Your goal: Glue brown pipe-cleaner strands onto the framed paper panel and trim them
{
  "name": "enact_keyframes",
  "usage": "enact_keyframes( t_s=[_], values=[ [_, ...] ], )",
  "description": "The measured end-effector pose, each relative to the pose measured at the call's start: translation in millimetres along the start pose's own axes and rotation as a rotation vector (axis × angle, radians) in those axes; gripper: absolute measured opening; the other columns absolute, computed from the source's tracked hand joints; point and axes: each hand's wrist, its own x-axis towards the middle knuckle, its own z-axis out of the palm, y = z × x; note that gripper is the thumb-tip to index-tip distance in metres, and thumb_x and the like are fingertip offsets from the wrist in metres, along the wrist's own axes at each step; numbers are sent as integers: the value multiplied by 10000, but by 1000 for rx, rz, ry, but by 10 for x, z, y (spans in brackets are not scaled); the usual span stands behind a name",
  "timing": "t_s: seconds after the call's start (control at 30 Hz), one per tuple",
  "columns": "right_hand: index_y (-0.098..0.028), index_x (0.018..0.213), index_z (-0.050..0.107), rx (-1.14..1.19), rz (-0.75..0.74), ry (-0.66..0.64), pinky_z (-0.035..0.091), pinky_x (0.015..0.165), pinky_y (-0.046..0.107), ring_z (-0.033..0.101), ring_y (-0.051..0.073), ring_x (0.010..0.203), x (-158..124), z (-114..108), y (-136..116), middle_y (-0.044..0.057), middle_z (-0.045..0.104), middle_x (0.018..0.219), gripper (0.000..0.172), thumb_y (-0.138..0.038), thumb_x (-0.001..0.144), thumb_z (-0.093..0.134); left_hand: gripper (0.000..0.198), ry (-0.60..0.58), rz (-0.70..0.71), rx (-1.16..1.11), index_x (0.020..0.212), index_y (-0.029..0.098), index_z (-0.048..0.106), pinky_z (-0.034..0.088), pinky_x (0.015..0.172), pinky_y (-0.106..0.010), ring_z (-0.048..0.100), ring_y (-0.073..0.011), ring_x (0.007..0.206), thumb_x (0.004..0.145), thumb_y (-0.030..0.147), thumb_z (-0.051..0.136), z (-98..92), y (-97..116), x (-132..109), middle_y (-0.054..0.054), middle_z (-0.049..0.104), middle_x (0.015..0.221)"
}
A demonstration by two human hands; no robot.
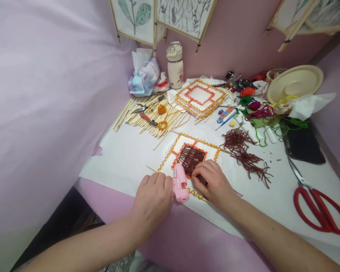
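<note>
Your hands are apart, with a pink hot glue gun [180,183] between them. Your left hand [153,200] rests at the lower left of the square yarn frame [188,141], its side against the gun; this view doesn't show whether it grips it. Your right hand [211,181] lies on the frame's lower right, fingertips [200,172] on the brown yarn strands [192,158]. Whatever they pinch is hidden, and the hands and gun cover the frame's bottom edge. Right of that hand lie loose brown yarn pieces [242,151], then red-handled scissors [319,211], cut off at the view's edge. Ahead of your left hand are bamboo sticks [147,121] and pliers [143,113]. Open white paper [124,177] spreads left of your left hand, and the paper's edge runs just below your wrists.
</note>
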Motion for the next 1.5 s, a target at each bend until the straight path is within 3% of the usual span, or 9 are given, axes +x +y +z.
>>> enact_keyframes(
  t_s=[0.63, 1.17, 1.37, 1.5],
  values=[
    [-193, 810, 556, -9, -2, 4, 399, 746, 352, 523, 190, 807, -6, -5, -9, 48, 613, 818, 129, -96, 894, 543, 58, -47, -12, -5, 846, 172, 585, 457, 687, -438, 592, -302, 766, 879, 198, 544, -48, -3, -3, -84, 615, 813],
    [-191, 812, 549, -2, -11, 13, 392, 752, 348, 521, 184, 805, -17, 8, 5, 42, 610, 817, 129, -93, 894, 536, 155, -180, -21, -34, 895, 154, 607, 465, 739, -467, 609, -323, 830, 916, 199, 461, -166, 6, 8, -116, 639, 870],
    [-186, 802, 549, -4, 1, 12, 388, 753, 346, 515, 184, 805, -22, 16, 10, 40, 607, 809, 126, -90, 885, 548, 238, -271, -20, -164, 916, 149, 611, 450, 745, -430, 620, -313, 851, 949, 304, 435, -352, -119, 77, -122, 661, 893],
    [-187, 798, 554, 12, 7, 7, 387, 749, 337, 514, 181, 799, -11, 2, -5, 37, 610, 801, 135, -96, 897, 546, 299, -261, -117, -425, 880, 183, 614, 440, 694, -368, 616, -263, 786, 948, 416, 439, -503, -309, 1, -75, 670, 854]
  ],
)
